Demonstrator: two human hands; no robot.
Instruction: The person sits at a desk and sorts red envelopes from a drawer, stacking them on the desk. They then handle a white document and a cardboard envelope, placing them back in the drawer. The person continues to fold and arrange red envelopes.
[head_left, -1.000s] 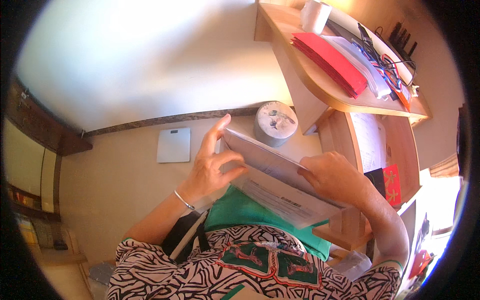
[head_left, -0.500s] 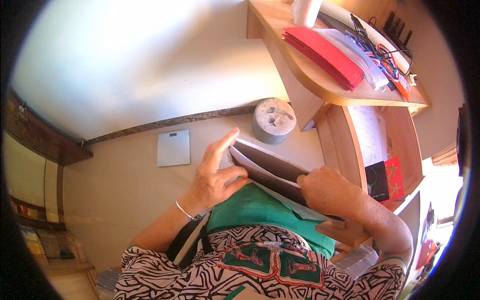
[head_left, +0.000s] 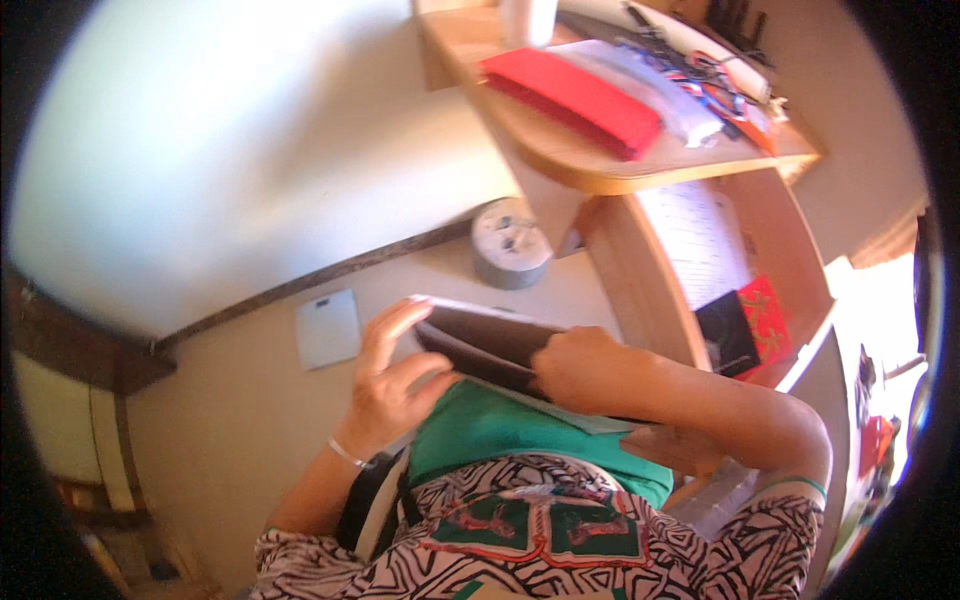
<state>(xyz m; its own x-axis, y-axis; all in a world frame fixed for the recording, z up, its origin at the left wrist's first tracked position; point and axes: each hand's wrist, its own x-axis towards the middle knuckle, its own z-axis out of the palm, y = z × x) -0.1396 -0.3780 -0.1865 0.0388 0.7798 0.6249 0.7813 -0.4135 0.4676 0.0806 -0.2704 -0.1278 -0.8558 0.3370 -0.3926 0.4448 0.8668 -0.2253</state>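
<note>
Evidently the envelope (head_left: 478,338) is already open above the green cloth (head_left: 500,432), left hand (head_left: 385,385) gripping one end, right hand (head_left: 588,372) clamped on its mouth; what's left inside (if anything) is hidden.

The envelope (head_left: 478,343) has tipped: a second ago its printed side with a barcode showed, and now its dark inside faces up, with the print out of sight. Of the hands, the right (head_left: 595,372) has come closer to the left (head_left: 390,378), its forearm (head_left: 735,412) lying more level. The view has swung, so the tabletop (head_left: 560,165), drawer (head_left: 640,285), drum (head_left: 510,245) and scale (head_left: 328,330) appear farther left.
</note>
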